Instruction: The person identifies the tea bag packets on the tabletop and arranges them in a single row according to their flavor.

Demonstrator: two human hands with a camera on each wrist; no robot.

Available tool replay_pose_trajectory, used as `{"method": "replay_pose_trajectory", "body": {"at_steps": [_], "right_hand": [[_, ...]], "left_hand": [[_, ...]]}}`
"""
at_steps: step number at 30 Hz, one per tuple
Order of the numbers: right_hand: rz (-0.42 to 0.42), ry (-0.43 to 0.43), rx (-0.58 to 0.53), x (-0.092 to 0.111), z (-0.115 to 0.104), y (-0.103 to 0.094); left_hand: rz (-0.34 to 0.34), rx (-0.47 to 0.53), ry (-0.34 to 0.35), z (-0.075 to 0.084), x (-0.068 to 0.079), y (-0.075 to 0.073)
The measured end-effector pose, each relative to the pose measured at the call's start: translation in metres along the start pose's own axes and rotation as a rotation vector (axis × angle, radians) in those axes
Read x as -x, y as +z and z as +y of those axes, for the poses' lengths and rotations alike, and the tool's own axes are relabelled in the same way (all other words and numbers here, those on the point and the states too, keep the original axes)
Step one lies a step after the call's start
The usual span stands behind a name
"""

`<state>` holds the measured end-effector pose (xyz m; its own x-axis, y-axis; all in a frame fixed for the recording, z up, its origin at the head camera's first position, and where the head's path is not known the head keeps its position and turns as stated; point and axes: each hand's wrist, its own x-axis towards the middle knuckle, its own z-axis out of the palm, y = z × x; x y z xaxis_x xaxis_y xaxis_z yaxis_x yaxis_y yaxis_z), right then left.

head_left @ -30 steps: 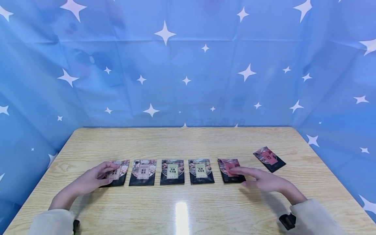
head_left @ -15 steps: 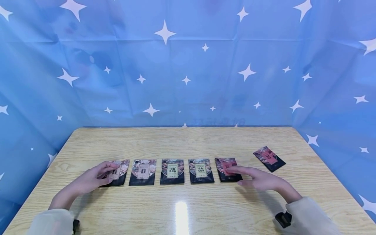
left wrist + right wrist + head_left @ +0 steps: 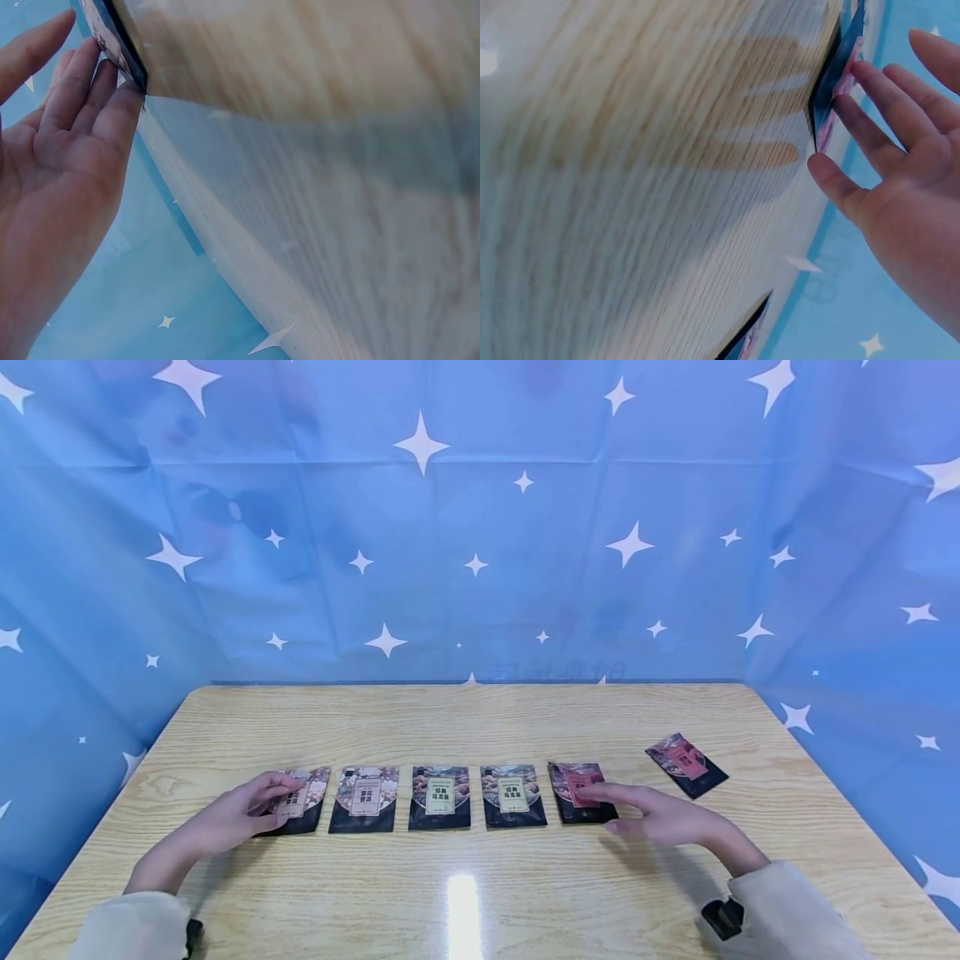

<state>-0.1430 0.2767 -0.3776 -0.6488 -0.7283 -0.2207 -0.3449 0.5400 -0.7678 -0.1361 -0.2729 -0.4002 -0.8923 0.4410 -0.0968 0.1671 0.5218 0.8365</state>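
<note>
Two pink-labelled tea sachets lie at the left of a row: my left hand rests its fingertips on the outermost sachet, beside the second one. Two green-labelled sachets occupy the middle of the row. At its right end my right hand touches a red-labelled sachet with extended fingers. In the right wrist view, the fingers are spread against this sachet's printed face. The left wrist view has the left fingers against their sachet.
Another red-labelled sachet lies askew behind the right hand, apart from the row. Everything lies flat on a light wooden table. A blue star-patterned cloth hangs behind the table's back edge and along both sides.
The right hand has slid the red-labelled sachet a little left, closer to the green-labelled ones; over the last half second it is nearly still. The left hand stays in place on its sachet.
</note>
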Motion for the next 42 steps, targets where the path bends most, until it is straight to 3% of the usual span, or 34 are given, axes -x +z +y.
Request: {"method": "replay_pose_trajectory", "body": {"at_steps": [8,28,33,39,42], "right_hand": [[0.043,-0.016,0.018,0.004,0.001,-0.005],[0.299,0.164,0.086,0.059,0.044,-0.052],[0.333,0.116,0.032,0.073,0.063,-0.06],[0.353,0.218,0.015,0.086,0.074,-0.067],[0.363,0.219,-0.002,0.087,0.08,-0.067]], "left_hand": [[-0.001,-0.002,0.004,0.0,0.0,0.0],[-0.006,0.009,0.002,-0.003,-0.001,0.0],[-0.007,0.015,0.008,-0.004,-0.001,0.0],[-0.003,0.004,0.005,-0.004,0.0,0.001],[-0.001,-0.005,0.008,-0.003,0.0,0.001]]}}
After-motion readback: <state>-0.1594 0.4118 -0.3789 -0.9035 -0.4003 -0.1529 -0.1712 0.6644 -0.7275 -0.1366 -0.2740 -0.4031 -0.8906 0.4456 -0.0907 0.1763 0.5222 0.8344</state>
